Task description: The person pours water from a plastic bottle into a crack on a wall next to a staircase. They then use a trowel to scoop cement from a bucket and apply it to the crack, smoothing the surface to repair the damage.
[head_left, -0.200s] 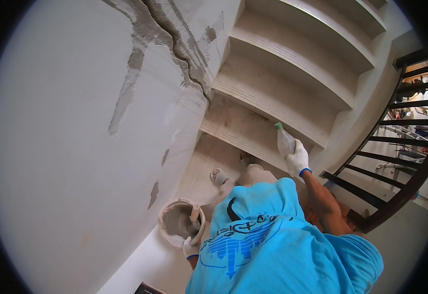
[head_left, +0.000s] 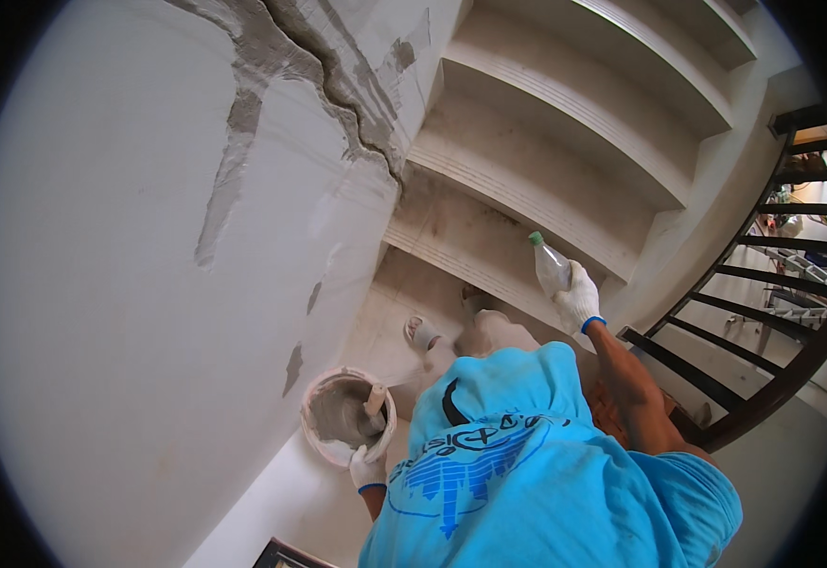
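Observation:
In a white knit glove with a blue cuff, my right hand (head_left: 578,299) is wrapped round a clear plastic bottle (head_left: 552,269) with a green cap. The bottle is held out over the stairs, tilted with its cap away from me. My left hand (head_left: 367,468), gloved the same way, grips the near rim of a round, smeared bucket (head_left: 307,422). Grey wet paste (head_left: 336,409) coats the inside of the bucket. A tool's wooden handle (head_left: 376,398) sticks up from it; its lower end is hard to make out.
A pale wall (head_left: 130,312) at the left has a long, deep crack (head_left: 338,95) with grey patches along it. Curved stairs (head_left: 536,142) climb ahead. Dark railing bars (head_left: 764,276) stand on the right. My feet, in sandals (head_left: 421,332), are just below the steps.
The bucket and my left hand have shifted slightly up and to the left in the picture. The bottle stays nearly in place in my right hand. The view itself has turned a little.

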Demonstrator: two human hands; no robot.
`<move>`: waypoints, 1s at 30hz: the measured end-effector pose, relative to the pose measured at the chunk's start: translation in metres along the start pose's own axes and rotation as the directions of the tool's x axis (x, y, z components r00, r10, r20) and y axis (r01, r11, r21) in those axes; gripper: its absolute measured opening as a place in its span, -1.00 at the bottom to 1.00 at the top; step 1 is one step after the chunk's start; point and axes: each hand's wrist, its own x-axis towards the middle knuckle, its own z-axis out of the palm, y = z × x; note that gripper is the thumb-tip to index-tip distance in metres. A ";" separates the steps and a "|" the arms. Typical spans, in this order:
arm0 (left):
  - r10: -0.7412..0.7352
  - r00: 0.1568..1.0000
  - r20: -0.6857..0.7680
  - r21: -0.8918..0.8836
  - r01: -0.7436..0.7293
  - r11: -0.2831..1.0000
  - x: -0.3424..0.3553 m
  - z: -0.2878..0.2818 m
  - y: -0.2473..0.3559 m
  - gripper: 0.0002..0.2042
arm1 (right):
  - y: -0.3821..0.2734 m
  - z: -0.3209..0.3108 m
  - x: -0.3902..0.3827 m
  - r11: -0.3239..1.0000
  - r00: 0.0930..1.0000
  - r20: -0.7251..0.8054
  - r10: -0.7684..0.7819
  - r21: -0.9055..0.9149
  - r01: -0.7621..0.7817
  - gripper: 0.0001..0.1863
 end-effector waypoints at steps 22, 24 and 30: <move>-0.210 0.892 -0.401 -0.439 0.014 0.898 -0.093 -0.005 -0.105 -0.80 | -0.217 0.142 0.201 0.907 0.919 0.332 -0.214 -0.283 0.313 -0.49; -0.283 0.860 -0.424 -0.468 0.060 0.882 -0.097 -0.029 -0.125 -0.83 | -0.238 0.164 0.222 0.894 0.915 0.330 -0.231 -0.298 0.333 -0.52; -0.319 0.826 -0.465 -0.436 0.100 0.894 -0.109 -0.019 -0.158 -0.82 | -0.259 0.204 0.259 0.889 0.905 0.331 -0.267 -0.277 0.364 -0.49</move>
